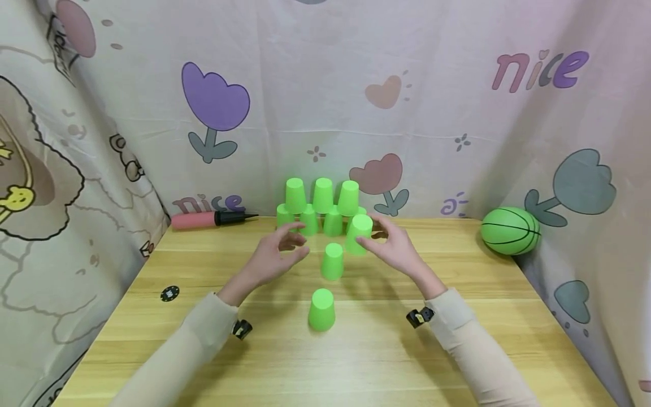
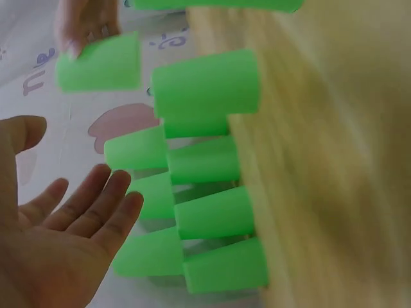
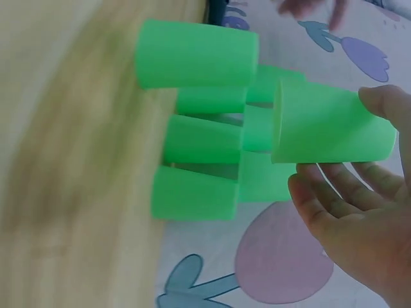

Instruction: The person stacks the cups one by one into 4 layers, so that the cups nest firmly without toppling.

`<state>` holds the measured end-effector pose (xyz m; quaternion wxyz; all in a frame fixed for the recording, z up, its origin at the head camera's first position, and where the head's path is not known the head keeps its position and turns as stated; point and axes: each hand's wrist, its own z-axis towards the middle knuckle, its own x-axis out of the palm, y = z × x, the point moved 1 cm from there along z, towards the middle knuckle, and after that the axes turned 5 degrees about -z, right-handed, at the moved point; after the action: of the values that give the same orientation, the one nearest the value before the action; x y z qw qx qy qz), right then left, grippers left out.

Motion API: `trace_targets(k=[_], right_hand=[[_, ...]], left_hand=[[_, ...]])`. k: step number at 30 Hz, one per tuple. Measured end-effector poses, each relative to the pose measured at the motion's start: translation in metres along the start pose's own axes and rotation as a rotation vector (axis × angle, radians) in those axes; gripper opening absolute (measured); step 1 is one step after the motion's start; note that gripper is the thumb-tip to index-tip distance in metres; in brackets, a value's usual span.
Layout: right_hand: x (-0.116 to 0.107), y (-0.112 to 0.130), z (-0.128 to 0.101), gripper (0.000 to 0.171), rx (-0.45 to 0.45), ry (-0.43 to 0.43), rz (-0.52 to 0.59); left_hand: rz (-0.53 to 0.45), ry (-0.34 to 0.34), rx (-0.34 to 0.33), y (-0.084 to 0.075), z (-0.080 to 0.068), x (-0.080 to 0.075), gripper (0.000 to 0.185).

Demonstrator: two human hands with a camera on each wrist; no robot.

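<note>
Back hanging [image 1: 315,68]: pale printed cloth, beyond the left fingers [image 1: 290,227] and right fingers [image 1: 381,221], with a faint horizontal crease. Printed motifs: purple tulip [image 1: 216,99], above and left of the left fingers; peach heart [image 1: 383,92], well above the right fingers; pink tulip [image 1: 378,172], lower, just above the right fingers; "nice" lettering [image 1: 540,70], up and right of the right fingers.
Side hanging [image 1: 30,271]: pale cloth, dark-outlined cloud shapes, well left of the left fingers.
Table [image 1: 366,367]: light wood grain, beneath all fingers, spreading to both sides.
Light: soft; pale sheen on the tabletop, nearer than the fingers.
</note>
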<state>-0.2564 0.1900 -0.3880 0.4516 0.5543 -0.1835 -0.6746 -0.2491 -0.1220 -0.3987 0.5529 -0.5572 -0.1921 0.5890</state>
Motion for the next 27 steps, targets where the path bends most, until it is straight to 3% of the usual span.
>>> trace_targets(k=[15,21,27], right_hand=[[-0.007,0.026,0.063,0.06,-0.017,-0.081,-0.011],[-0.01,0.037,0.085,0.061,-0.017,-0.094,-0.058],[-0.008,0.043,0.106,0.064,0.005,-0.092,-0.081]], left_hand=[[0.042,0.254,0.037,0.011,-0.057,0.005,0.063],[0.024,0.365,0.031,0.015,-0.071,0.019,0.075],[-0.032,0.402,0.01,0.019,-0.078,0.028,0.079]])
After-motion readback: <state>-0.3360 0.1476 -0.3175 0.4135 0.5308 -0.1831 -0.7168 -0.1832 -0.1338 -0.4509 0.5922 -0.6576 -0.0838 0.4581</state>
